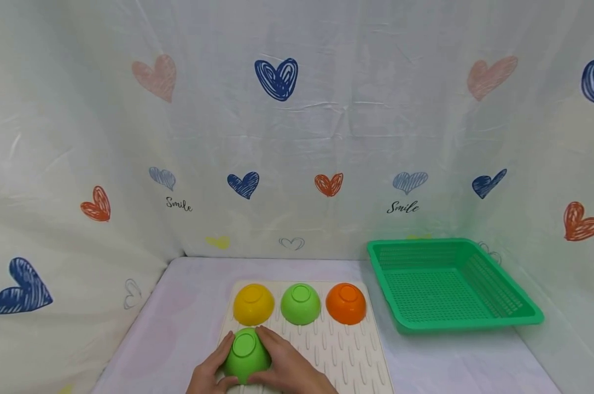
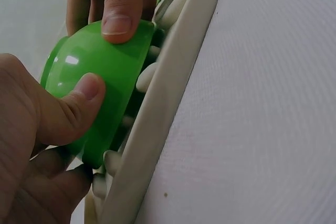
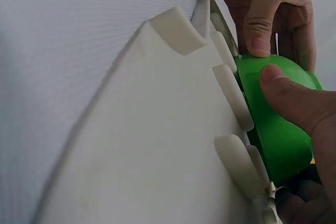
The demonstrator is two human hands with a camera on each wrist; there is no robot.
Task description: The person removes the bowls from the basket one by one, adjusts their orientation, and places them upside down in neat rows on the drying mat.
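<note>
A green bowl [image 1: 246, 358] sits upside down at the near left of a cream ridged drying mat [image 1: 346, 355]. My left hand [image 1: 211, 368] grips its left side, thumb at the front. On its right side my right hand [image 1: 289, 364] holds it too, fingers around the far edge. Both thumbs press the bowl wall [image 2: 100, 56] in the left wrist view. In the right wrist view the bowl [image 3: 278, 129] is down at the mat's raised ridges [image 3: 233, 98]. Behind it stand an overturned yellow bowl [image 1: 254, 312], a light green bowl [image 1: 300, 309] and an orange bowl [image 1: 346, 309].
A green plastic basket [image 1: 474, 327] with perforated walls stands at the right of the table, beyond the mat. The table has a pale cloth [image 1: 164, 323]. A white curtain printed with hearts [image 1: 307, 126] hangs behind and along both sides.
</note>
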